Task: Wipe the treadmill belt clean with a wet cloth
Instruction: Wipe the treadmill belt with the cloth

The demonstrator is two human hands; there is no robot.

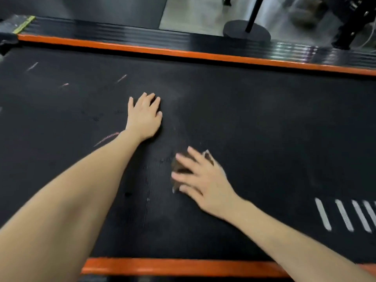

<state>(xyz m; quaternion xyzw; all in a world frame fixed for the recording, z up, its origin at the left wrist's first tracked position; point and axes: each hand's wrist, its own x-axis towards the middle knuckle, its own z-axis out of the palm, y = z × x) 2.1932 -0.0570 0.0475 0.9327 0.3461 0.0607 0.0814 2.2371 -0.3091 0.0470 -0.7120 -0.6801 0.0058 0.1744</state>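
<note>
1. Two orange edges bound the black belt (pixel 264 129): far rail (pixel 142 50) and near rail (pixel 173 266). Wide bare belt lies right of both hands, with white stripes (pixel 343 215) at the lower right.
2. Left hand (pixel 144 117) rests palm down mid-belt, fingers extended, holding nothing. Right hand (pixel 205 184) is nearer, fingers splayed, pressing the cloth (pixel 180 165) onto the belt.
3. Cloth is mostly under the right fingers and motion-blurred; only a dark patch and pale corners show.

Black treadmill belt (pixel 264 123), left hand (pixel 144 117) flat on it, blurred cloth (pixel 180 166), seemingly brown, under right hand (pixel 205 184)
</note>
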